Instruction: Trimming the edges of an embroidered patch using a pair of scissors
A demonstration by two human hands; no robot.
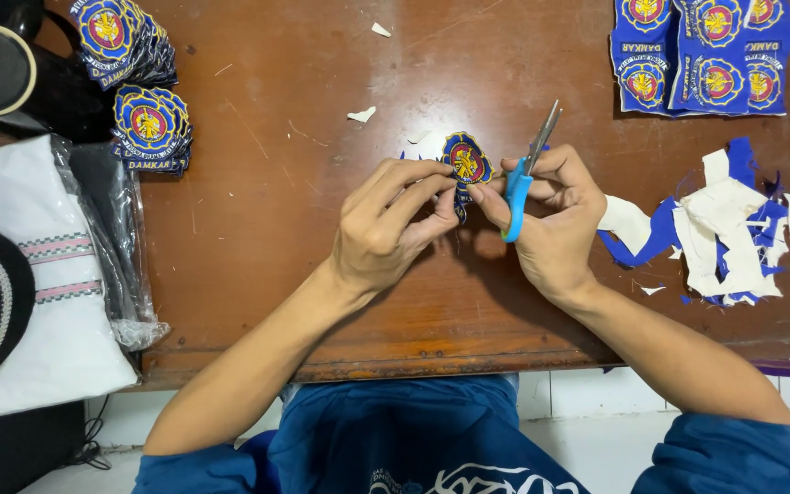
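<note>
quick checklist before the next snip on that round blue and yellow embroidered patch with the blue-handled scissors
1. Round blue and yellow embroidered patch pinched by left hand fingertips: ok.
2. Blue-handled scissors gripped in right hand: ok.
3. Blades meeting the patch edge: not ok, they point up and away beside it.
4. Blades open or closed: cannot tell.
5. Left fingertips away from the blade tips: ok.
6. Pile of white and blue fabric offcuts apart from the hands on the brown wooden table: ok.

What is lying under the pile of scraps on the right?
Under the scraps only the wooden table shows around the edges. Anything beneath the pile itself is covered.
</note>
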